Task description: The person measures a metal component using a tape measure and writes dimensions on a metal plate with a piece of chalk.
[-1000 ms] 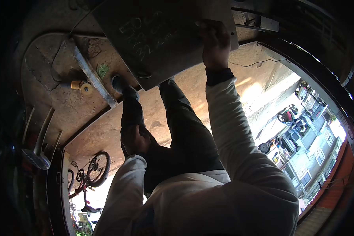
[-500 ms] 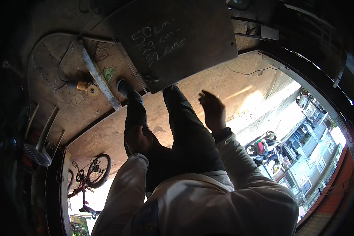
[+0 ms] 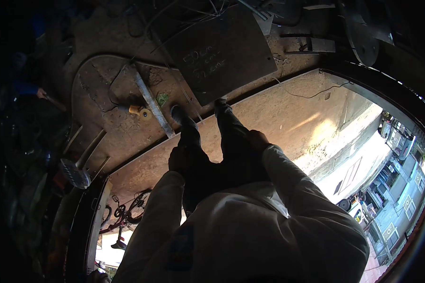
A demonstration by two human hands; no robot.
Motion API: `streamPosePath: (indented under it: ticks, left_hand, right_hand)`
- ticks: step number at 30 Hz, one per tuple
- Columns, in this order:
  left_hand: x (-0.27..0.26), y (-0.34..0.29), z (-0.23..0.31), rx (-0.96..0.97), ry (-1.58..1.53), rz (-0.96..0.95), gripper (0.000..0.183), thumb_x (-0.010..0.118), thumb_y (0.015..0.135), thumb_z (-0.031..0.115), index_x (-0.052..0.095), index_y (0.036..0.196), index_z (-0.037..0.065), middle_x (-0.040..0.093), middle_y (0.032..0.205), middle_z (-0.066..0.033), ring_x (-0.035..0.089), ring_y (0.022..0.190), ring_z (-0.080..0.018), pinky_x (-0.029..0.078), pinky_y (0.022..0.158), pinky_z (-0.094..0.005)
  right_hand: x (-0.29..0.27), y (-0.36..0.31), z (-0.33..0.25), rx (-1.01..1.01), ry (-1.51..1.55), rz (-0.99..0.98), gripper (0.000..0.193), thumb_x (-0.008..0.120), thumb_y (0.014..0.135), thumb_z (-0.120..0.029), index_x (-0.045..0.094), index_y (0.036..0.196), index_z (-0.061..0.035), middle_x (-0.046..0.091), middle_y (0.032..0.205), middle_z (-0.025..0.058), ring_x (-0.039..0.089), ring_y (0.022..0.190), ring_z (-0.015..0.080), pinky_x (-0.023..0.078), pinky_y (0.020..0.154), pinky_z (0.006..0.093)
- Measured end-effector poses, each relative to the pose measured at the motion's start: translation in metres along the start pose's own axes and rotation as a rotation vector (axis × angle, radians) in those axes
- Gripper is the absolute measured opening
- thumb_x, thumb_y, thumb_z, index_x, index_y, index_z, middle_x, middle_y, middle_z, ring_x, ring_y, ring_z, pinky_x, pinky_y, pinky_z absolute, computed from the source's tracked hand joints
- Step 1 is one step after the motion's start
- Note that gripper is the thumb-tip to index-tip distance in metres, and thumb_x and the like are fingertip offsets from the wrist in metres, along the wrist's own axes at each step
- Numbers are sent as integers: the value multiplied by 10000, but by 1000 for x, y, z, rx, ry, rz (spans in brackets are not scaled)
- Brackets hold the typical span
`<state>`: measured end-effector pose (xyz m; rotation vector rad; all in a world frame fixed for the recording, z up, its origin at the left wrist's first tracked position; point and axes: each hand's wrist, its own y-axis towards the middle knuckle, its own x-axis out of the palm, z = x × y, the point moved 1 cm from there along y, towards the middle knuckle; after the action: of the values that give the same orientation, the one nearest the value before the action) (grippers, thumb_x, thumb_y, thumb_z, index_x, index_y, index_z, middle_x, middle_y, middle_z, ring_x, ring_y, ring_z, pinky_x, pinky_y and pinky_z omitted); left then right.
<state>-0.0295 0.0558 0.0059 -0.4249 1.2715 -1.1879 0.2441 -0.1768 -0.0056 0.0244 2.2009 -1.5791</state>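
My left hand (image 3: 176,159) rests on my left thigh, dark against the trousers, its fingers too shaded to make out. On my right thigh lies my right hand (image 3: 258,140), with its fingers mostly hidden in shadow. Nothing can be seen held in either one. Beyond my feet is a dark flat sheet (image 3: 226,66) with chalk marks on it. Left of my feet, a long pale metal bar (image 3: 152,101) lies aslant on the ground, and beside it sits a yellow power tool (image 3: 139,111) with a round disc.
At the far left, another person's hand (image 3: 41,93) below a blue sleeve is near a stick-like thing. A bicycle (image 3: 127,212) stands at the lower left. A dark raised strip (image 3: 250,96) crosses the ground by my feet. A cable (image 3: 311,95) lies to the right.
My right hand, raised with its fingers apart before, has come down onto my right thigh. The view has shifted, so the sheet looks farther off, and another person's hand shows at the left.
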Motion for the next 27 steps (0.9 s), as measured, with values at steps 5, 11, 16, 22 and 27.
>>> streamPosePath:
  ticks: [5, 11, 16, 22, 27]
  left_hand:
    - [-50, -38, -7, 93, -63, 148, 412, 672, 738, 196, 636, 1079, -33, 670, 930, -257, 636, 931, -404, 514, 827, -447]
    - [-64, -95, -107, -15, 204, 133, 395, 671, 754, 261, 659, 1064, 16, 647, 1109, -201, 617, 1030, -351, 495, 881, -429]
    - [-53, -106, -111, 90, 169, 34, 400, 655, 807, 339, 662, 1064, 32, 628, 1131, -180, 598, 1045, -327, 468, 919, -405]
    - [-56, -105, -124, 175, 104, 267, 405, 670, 812, 294, 643, 1086, -3, 638, 1110, -197, 581, 1077, -356, 457, 931, -410]
    - [-52, -59, -105, 300, 238, 213, 396, 598, 856, 295, 650, 1089, -20, 629, 1149, -225, 581, 1112, -343, 466, 935, -405]
  right_hand:
    - [11, -34, 159, 42, -289, 319, 203, 526, 919, -159, 683, 995, -55, 678, 794, 130, 639, 751, 316, 505, 691, 420]
    - [70, -62, 134, 505, 723, 100, 336, 486, 958, -327, 646, 1107, -72, 678, 869, 122, 648, 793, 258, 506, 694, 377]
    - [60, -48, 122, 402, 654, 155, 473, 425, 966, -458, 649, 1123, -72, 678, 1002, 139, 654, 835, 267, 505, 723, 345]
    - [22, 14, 75, 192, 843, 163, 609, 373, 972, -591, 653, 1125, -73, 684, 1093, 145, 656, 841, 270, 503, 731, 317]
    - [-62, 34, 99, 116, 1018, 225, 538, 413, 971, -571, 656, 1004, -92, 658, 765, 64, 571, 579, 200, 477, 574, 340]
